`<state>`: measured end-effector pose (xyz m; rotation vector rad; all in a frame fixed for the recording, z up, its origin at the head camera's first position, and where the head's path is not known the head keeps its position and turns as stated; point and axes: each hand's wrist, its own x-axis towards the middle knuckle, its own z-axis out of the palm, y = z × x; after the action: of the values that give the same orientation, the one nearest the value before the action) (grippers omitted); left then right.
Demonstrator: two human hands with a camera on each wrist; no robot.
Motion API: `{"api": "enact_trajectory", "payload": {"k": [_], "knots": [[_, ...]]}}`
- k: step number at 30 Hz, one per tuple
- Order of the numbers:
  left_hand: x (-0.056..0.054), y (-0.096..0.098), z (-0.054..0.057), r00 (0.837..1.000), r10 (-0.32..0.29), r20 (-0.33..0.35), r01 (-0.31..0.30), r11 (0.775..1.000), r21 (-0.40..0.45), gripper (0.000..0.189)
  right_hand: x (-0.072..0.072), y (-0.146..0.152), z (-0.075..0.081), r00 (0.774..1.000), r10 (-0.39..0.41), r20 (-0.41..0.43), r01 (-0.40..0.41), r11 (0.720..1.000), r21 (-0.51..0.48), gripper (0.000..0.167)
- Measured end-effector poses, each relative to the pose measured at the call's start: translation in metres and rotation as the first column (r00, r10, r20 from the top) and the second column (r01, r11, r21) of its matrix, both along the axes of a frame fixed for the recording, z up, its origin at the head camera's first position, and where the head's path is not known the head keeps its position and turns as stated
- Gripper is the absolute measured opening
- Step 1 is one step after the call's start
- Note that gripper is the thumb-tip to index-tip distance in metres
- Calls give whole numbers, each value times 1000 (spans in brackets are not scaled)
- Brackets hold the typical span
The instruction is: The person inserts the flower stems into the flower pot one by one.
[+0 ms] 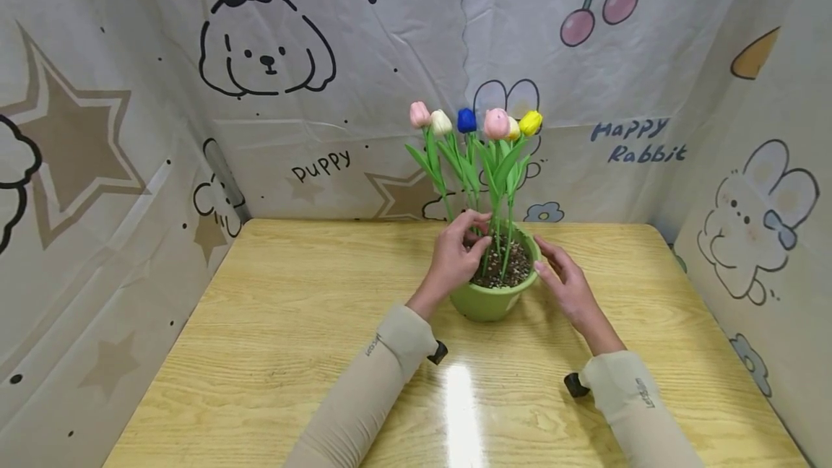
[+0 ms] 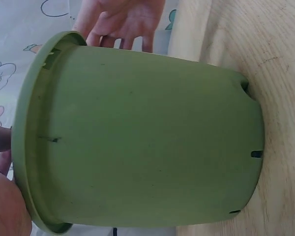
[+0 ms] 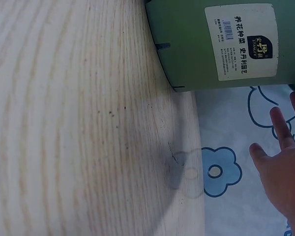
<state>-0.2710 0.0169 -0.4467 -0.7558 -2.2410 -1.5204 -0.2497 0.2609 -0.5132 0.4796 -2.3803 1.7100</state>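
A green flowerpot (image 1: 489,303) of dark, speckled soil (image 1: 513,269) stands upright on the table, with several artificial tulips planted in it. Their blooms include a pink tulip (image 1: 497,123), a blue tulip (image 1: 466,120) and a yellow tulip (image 1: 531,123). My left hand (image 1: 455,251) reaches over the pot's left rim, its thumb and fingers bent among the lower stems; I cannot tell whether they pinch one. On the other side, my right hand (image 1: 567,284) has its fingers spread loosely at the right rim. A white label (image 3: 243,42) shows on the pot's side.
The wooden table (image 1: 292,309) extends around the pot. Behind it and at both sides hangs a patterned cloth (image 1: 403,42) with cartoon drawings. Black wrist-camera pieces, one by the left cuff (image 1: 406,338) and one by the right cuff (image 1: 624,381), hang over the table.
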Motion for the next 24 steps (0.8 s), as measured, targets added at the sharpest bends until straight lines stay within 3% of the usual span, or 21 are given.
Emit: {"api": "enact_trajectory", "payload": {"k": [13,24], "knots": [[1,4,-6,998,34,-49,-39,995,-95,30,1,1,0,1000,-14,-12,14,1000,16,50],[0,2,-7,994,60,-92,-80,969,-233,18,0,-1,1,1000,-4,-8,4,1000,12,51]]}}
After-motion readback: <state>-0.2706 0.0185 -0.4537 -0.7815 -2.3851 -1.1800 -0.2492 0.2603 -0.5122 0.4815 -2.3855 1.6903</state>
